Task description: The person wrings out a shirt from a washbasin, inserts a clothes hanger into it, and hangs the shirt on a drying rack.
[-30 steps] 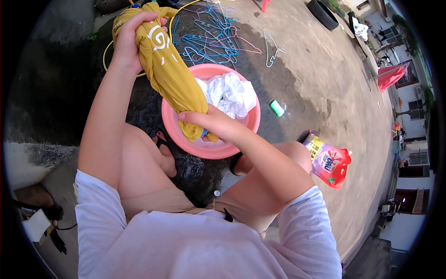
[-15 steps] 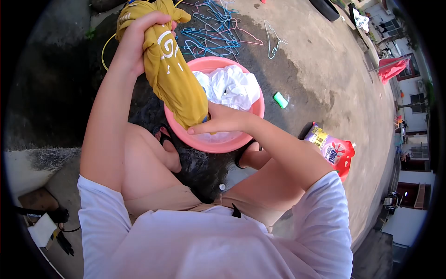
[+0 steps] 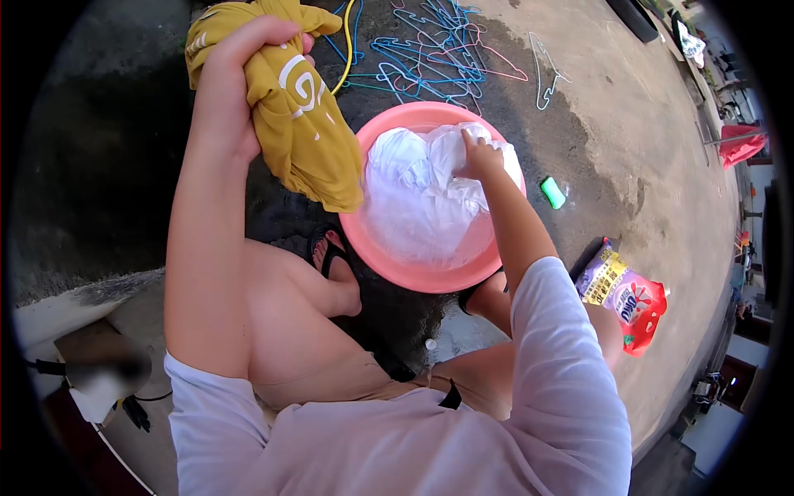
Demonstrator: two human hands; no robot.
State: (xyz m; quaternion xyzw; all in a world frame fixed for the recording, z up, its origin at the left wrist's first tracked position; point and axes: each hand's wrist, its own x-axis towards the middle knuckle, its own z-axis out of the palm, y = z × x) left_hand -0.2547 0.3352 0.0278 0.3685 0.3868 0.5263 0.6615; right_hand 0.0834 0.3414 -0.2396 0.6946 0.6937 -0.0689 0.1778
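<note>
At the upper left, my left hand point(image 3: 248, 78) is closed around a bunched yellow shirt point(image 3: 302, 136) with a white swirl print. The lower end of the shirt hangs loose by the left rim of a pink basin point(image 3: 420, 283). White cloth point(image 3: 405, 161) lies in the basin, partly in whitish water. My right hand point(image 3: 481, 157) is at the right part of this cloth, its thumb and curled fingers on a fold. The fingertips are partly hidden by the fabric.
Several wire hangers point(image 3: 430, 62) lie tangled behind the basin, with a white hanger point(image 3: 543, 73) apart. Green soap point(image 3: 552, 193) and a detergent bag point(image 3: 622, 298) are on the right. A yellow hose point(image 3: 347, 50) runs behind the shirt. My sandalled foot point(image 3: 335, 260) is beside the basin.
My right hand has let go of the yellow shirt's lower end and moved right onto the white cloth. The shirt now hangs from my left hand alone. The view has shifted left.
</note>
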